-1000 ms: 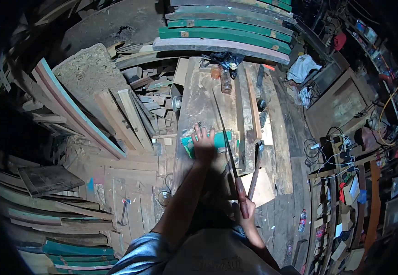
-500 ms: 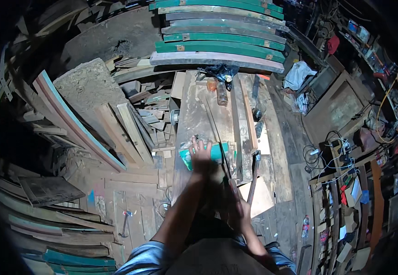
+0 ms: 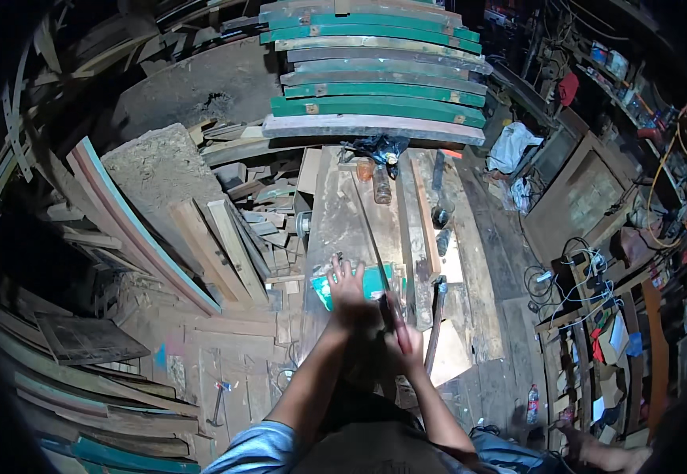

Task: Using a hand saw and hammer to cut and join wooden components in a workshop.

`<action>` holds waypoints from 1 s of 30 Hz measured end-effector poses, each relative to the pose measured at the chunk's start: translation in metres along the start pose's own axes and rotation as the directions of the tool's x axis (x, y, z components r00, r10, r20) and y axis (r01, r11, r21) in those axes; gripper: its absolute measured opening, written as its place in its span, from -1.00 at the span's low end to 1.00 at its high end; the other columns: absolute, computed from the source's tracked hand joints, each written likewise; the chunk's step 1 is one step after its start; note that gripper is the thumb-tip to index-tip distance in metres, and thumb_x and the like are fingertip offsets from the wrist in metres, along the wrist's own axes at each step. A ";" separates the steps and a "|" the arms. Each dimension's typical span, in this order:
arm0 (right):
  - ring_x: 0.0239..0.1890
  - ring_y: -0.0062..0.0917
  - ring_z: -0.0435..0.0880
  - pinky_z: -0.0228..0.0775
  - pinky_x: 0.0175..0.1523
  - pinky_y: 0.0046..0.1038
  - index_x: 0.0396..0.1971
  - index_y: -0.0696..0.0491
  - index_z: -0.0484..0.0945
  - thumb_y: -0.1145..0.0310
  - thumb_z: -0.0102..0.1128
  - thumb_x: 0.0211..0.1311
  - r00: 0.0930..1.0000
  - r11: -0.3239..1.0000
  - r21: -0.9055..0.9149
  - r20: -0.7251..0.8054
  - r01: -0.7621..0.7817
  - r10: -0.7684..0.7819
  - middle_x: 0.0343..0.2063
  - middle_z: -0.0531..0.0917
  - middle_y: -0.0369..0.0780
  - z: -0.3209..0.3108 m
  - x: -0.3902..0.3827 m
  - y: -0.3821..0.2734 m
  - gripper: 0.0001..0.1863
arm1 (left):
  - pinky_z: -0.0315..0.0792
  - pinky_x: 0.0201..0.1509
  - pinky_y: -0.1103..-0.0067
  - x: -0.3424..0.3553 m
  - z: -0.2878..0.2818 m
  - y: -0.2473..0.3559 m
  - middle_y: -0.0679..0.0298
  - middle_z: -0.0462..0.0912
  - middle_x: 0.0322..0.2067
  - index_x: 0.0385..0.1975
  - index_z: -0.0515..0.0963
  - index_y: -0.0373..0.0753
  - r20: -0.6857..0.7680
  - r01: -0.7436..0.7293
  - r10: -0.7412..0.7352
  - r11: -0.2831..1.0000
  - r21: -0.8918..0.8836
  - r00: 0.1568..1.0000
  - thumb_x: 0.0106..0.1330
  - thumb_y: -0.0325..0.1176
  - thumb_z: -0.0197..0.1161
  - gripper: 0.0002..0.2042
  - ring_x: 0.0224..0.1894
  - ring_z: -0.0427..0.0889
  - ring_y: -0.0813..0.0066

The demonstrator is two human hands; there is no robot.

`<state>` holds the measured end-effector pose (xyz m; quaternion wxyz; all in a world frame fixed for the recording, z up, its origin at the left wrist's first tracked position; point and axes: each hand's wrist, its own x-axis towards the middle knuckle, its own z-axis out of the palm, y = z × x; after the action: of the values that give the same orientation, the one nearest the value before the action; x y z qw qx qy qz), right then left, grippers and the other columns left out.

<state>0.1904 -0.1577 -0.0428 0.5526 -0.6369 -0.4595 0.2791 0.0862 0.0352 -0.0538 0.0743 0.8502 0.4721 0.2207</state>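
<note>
My left hand [image 3: 347, 289] lies with fingers spread on a green-painted board [image 3: 377, 280] across the workbench [image 3: 335, 213]. It presses the board from above. My right hand [image 3: 411, 347] is closed round the reddish handle of a handsaw [image 3: 372, 241]. The long thin blade points away from me, crossing the board near its right end, beside my left hand. Whether the teeth are in the wood is too small to tell. To the right of the saw lies a dark hammer-like tool [image 3: 437, 324], its head toward the far side.
At the bench's far end are a brown bottle [image 3: 382, 189], an orange jar [image 3: 365, 169] and a black plastic bag [image 3: 387, 146]. Green boards [image 3: 383, 107] are stacked beyond. Offcuts [image 3: 268, 217] heap at left. Cables [image 3: 585, 265] tangle at right. A bare foot [image 3: 608, 454] shows lower right.
The view has shifted, so the bench sits lower in the picture. My right hand has pushed the saw forward, away from me. My left hand stays on the board. A bare foot has appeared lower right.
</note>
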 end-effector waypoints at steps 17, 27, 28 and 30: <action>-0.43 -0.64 0.52 0.41 -0.33 -0.50 -0.16 0.16 0.62 0.48 0.16 0.25 0.996 0.996 -0.030 0.009 -0.085 0.086 -0.51 0.58 -0.26 -0.007 -0.053 0.013 -0.81 | 0.03 0.43 -0.06 -0.003 0.013 -0.008 -0.13 0.46 0.10 0.20 0.47 -0.21 -0.023 0.002 0.001 0.991 0.134 1.000 -0.01 0.23 0.36 -0.18 0.47 0.11 -0.29; -0.58 -0.69 0.32 0.19 -0.46 -0.46 -0.60 0.15 0.40 0.51 0.21 0.19 0.990 0.987 0.076 0.015 -0.139 0.138 -0.68 0.38 -0.34 -0.020 -0.008 -0.019 -0.78 | 0.19 0.33 -0.02 -0.001 0.034 -0.014 -0.08 0.48 0.01 0.05 0.52 -0.16 -0.136 0.002 0.042 0.951 0.309 0.990 0.26 -0.11 0.19 -0.59 0.42 0.22 -0.33; -0.62 -0.73 0.26 0.14 -0.52 -0.46 -0.63 0.02 0.33 0.48 0.23 0.14 0.996 0.992 0.090 -0.026 -0.088 0.090 -0.69 0.33 -0.44 -0.009 0.015 -0.010 -0.74 | 0.17 0.34 -0.03 -0.001 0.032 -0.009 -0.08 0.47 0.03 0.09 0.50 -0.17 -0.101 -0.014 0.047 0.951 0.310 0.994 0.19 -0.01 0.26 -0.49 0.43 0.19 -0.33; -0.62 -0.73 0.27 0.15 -0.50 -0.49 -0.63 0.01 0.33 0.44 0.25 0.15 0.998 0.992 0.129 -0.065 0.008 0.000 -0.71 0.30 -0.46 0.000 0.029 -0.012 -0.73 | 0.15 0.35 -0.04 -0.005 0.021 -0.001 -0.09 0.46 0.04 0.12 0.47 -0.17 -0.053 -0.030 0.049 0.952 0.305 0.997 0.13 0.09 0.33 -0.38 0.43 0.17 -0.33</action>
<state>0.1989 -0.1323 -0.0265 0.6078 -0.6077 -0.4235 0.2862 0.0925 0.0335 -0.0744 -0.0762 0.8538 0.4854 0.1721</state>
